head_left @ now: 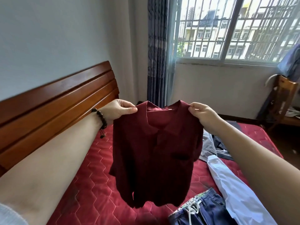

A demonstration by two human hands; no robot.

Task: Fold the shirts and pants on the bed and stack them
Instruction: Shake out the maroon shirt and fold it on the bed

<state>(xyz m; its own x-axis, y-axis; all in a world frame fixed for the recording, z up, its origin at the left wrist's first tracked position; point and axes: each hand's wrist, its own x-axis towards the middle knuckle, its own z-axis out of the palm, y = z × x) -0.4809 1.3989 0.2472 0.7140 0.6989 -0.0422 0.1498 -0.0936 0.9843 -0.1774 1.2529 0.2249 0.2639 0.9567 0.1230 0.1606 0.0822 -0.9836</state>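
A dark red collared shirt [155, 159] hangs in the air over the bed, held up by its shoulders. My left hand [119, 109] pinches the left shoulder. My right hand [203, 112] pinches the right shoulder. The shirt's hem dangles just above the red quilted mattress [90, 184]. Blue drawstring pants [204, 210] lie at the near edge of the bed. A white shirt [233, 192] lies stretched beside them under my right forearm. Grey and dark garments [211, 146] lie crumpled farther back, partly hidden by the red shirt.
A wooden headboard [56, 103] runs along the bed's left side. A barred window [235, 28] and blue curtain [157, 51] fill the far wall. A wooden chair [284, 101] with clothes on it stands at the right, beyond the bed.
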